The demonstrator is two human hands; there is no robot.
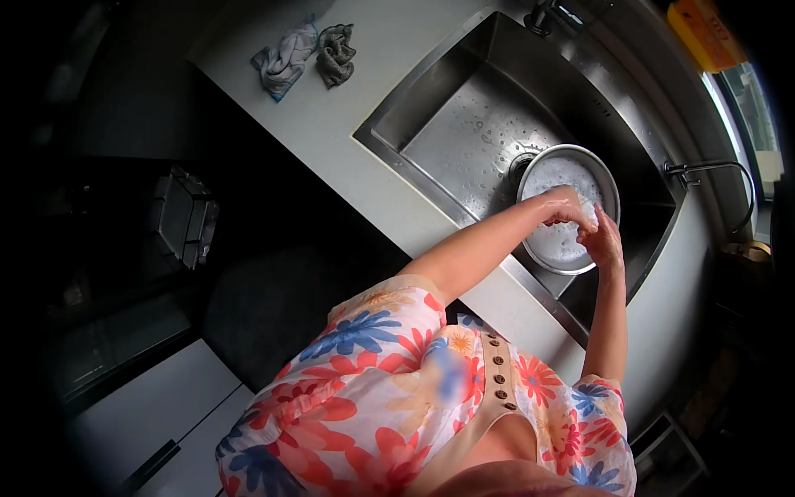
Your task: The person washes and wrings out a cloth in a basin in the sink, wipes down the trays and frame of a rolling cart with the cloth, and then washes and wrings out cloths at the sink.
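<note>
A round metal basin (614, 192) of foamy, whitish water stands in the stainless steel sink (447, 132). Over the suds, my left hand (566, 207) bends inward with its fingers closed. Facing it, my right hand (603, 241) has its fingers pinched together, and the fingertips of both hands meet or nearly meet. Something small and white shows between them, but I cannot tell whether it is an object or foam. Both hands look wet.
Two crumpled cloths, one pale (286, 62) and one dark grey (335, 55), lie on the white counter (306, 137). A drain (520, 164) sits beside the basin. A thin curved tap (729, 166) rises at the sink's right, with a dark fixture (540, 18) at the top.
</note>
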